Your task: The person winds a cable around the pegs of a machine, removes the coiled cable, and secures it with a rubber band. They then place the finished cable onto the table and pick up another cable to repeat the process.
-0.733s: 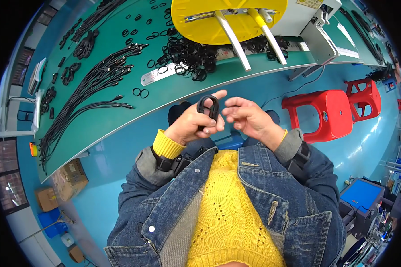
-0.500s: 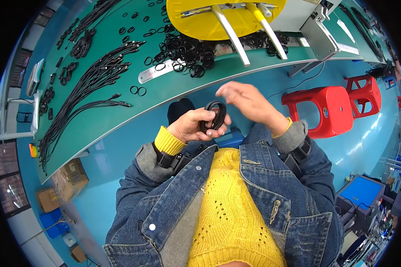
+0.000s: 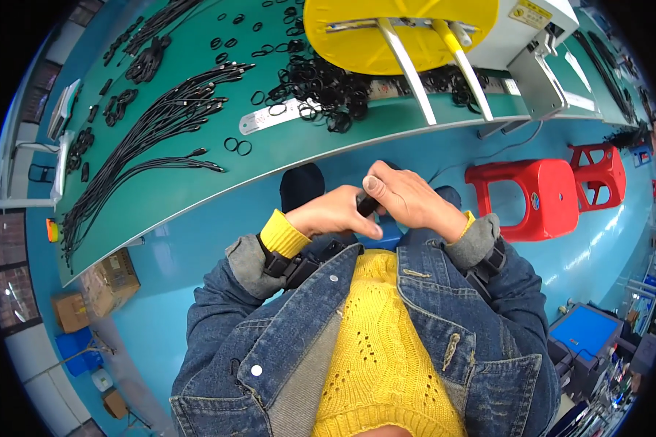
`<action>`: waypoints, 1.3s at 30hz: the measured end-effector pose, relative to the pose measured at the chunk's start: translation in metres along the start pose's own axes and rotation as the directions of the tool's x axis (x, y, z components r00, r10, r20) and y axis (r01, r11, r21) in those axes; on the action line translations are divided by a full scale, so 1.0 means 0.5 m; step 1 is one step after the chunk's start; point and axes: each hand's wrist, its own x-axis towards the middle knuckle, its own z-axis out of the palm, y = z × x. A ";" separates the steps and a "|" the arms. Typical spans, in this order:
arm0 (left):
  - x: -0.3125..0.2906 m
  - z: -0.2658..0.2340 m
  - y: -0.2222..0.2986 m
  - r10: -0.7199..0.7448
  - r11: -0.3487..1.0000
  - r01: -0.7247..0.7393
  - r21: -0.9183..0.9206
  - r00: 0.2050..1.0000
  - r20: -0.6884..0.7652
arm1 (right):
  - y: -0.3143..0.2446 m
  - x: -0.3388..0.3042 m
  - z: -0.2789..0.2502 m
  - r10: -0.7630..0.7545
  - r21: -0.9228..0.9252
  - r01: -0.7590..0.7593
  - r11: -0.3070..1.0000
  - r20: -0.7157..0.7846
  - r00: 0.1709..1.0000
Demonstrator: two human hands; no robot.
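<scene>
A coiled black cable point(image 3: 366, 205) is held between my two hands, in front of the table edge. My left hand point(image 3: 329, 212) grips it from the left, thumb pointing right. Over its far side wraps my right hand point(image 3: 410, 198), fingers curled and mostly hiding the coil. On the green table point(image 3: 197, 164) lies a long bundle of straight black cables point(image 3: 135, 138) with plugs at their ends. A heap of black rings point(image 3: 324, 91) lies beyond my hands, and a pair of loose rings point(image 3: 237, 146) sits near the table edge.
A yellow round plate point(image 3: 401, 57) with rods reaching past the table edge stands ahead, attached to a white machine point(image 3: 528, 36). A metal ruler point(image 3: 259, 119) lies under some rings. Coiled cables point(image 3: 148, 60) sit far left. Red stools point(image 3: 541, 200) stand at right, cardboard boxes point(image 3: 109, 280) at left.
My right hand has come down and left onto the coiled cable, closing over it. The coil has turned and is now mostly covered. The view has shifted slightly.
</scene>
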 end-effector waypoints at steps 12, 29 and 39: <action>0.005 0.016 -0.107 0.361 0.800 -0.139 0.584 0.889 -0.283 | -0.030 0.037 0.076 0.049 -0.121 -0.046 0.992 0.015 0.999; -0.403 -0.355 0.042 0.450 0.542 0.400 0.739 0.605 -0.657 | 0.029 0.043 0.049 0.060 0.202 -0.132 0.970 0.326 0.944; -0.394 -0.373 0.012 0.574 0.341 0.502 0.795 0.558 -0.599 | 0.043 0.025 0.055 0.101 0.198 -0.176 0.964 0.339 0.935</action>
